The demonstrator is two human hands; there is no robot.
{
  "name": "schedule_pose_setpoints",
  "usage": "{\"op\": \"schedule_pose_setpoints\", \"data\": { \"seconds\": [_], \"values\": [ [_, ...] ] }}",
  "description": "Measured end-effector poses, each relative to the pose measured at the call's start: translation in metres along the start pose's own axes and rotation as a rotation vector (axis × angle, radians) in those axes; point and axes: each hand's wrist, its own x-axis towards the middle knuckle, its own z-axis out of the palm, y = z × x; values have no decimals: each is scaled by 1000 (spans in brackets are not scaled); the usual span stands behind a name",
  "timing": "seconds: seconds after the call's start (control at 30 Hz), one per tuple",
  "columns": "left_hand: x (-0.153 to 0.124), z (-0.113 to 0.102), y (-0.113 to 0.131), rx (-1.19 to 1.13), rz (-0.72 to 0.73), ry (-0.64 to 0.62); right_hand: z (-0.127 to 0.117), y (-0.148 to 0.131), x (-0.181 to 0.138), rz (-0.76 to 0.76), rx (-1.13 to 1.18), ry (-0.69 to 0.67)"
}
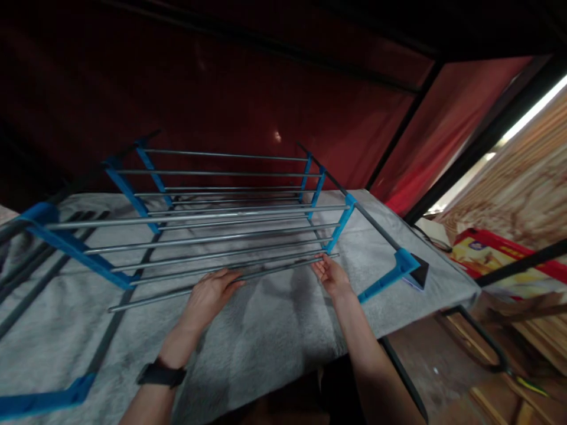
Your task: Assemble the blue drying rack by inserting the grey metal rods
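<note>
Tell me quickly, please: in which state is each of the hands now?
Left hand: closed, holding the nearest grey metal rod.
Right hand: closed, pinching the same rod near its right end.

Your near rod (274,270) looks smooth metal; the near right bracket (384,279), matt plastic; the table cover (270,321), fleecy cloth.

dim | light from right | red sheet (221,100) glinting | soft blur
</note>
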Motion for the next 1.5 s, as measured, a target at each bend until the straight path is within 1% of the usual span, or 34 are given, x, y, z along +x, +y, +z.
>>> {"op": "schedule_pose_setpoints", "data": {
  "seconds": [0.17,0.3,0.5,0.77,0.9,1.1,1.27,1.5],
  "values": [
    [-1,-2,-3,-34,-29,-68,0,-1,-8,-20,4,-2],
    [-6,-10,-2,-72,-88,-106,0,5,-15,-25,-3,-3],
    [-25,-22,4,-157,-44,-105,-6,18,-34,-23,1,-13],
    [-49,-20,6,-182,-27,-90,-25,32,-65,-9,8,-25],
    [-60,-19,15,-191,-15,-110,-39,34,-76,7,3,-19],
    [-70,-14,31,-198,-3,-139,-58,28,-87,27,-14,2],
    [-77,-11,40,-170,0,-151,-68,28,-93,52,-21,14],
    [-84,-13,53,-155,0,-153,-80,29,-95,70,-29,16]
  ]
}}
